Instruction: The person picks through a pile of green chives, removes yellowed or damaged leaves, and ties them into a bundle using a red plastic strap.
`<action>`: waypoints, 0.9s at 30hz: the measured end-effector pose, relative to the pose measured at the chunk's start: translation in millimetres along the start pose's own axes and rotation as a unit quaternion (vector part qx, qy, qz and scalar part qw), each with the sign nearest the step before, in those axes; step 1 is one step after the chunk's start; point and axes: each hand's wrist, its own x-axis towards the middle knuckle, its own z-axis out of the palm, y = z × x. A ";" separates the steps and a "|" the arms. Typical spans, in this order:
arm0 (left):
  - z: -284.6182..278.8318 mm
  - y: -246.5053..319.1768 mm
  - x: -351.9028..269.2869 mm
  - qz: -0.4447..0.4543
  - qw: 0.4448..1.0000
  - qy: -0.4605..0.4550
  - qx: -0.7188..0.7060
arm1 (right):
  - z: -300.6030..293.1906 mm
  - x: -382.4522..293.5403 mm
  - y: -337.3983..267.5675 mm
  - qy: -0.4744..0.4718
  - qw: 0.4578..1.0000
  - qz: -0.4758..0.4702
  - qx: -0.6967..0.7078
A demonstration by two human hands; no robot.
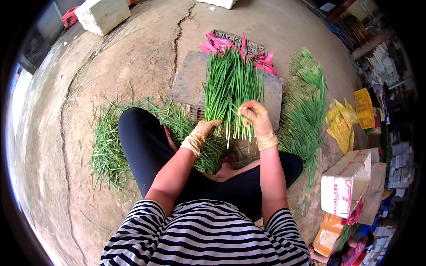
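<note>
Long green leafy stalks with pale cut ends, perhaps garlic chives (229, 83), lie spread on a worn flat board (189, 78) in front of me, their pale ends towards me. My left hand (203, 131), in a thin cream glove, rests against the lower left of these stalks, its thumb over them; whether its fingers close on any is hidden. My right hand (256, 119), gloved alike, is raised over the lower right of the stalks, thumb and fingers pinched together on a thin leaf or stalk. Bright pink plastic strips (221, 43) lie beyond the leaf tips.
A dark plastic crate (239, 38) stands beyond the board. Loose leaves (108, 146) are heaped at left and below the board. A long pile of more stalks (304, 106) lies at right, near a yellow bag (341, 121), a yellow crate (363, 108) and a taped white box (344, 183).
</note>
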 end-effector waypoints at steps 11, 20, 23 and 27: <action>-9.8 -2.9 -2.5 -0.008 0.993 -0.114 -0.012 | -2.1 33.9 62.0 0.045 0.993 0.095 -0.049; -4.1 -17.0 7.8 0.086 0.994 -0.053 0.047 | 5.3 48.9 47.0 0.095 0.993 0.039 -0.064; -8.2 -14.5 10.6 0.067 0.995 -0.066 0.042 | 11.5 33.8 -22.6 0.105 0.991 -0.021 -0.084; -16.1 -11.5 10.4 0.033 0.997 -0.058 0.046 | 9.6 -19.3 -99.4 0.113 0.984 -0.138 0.004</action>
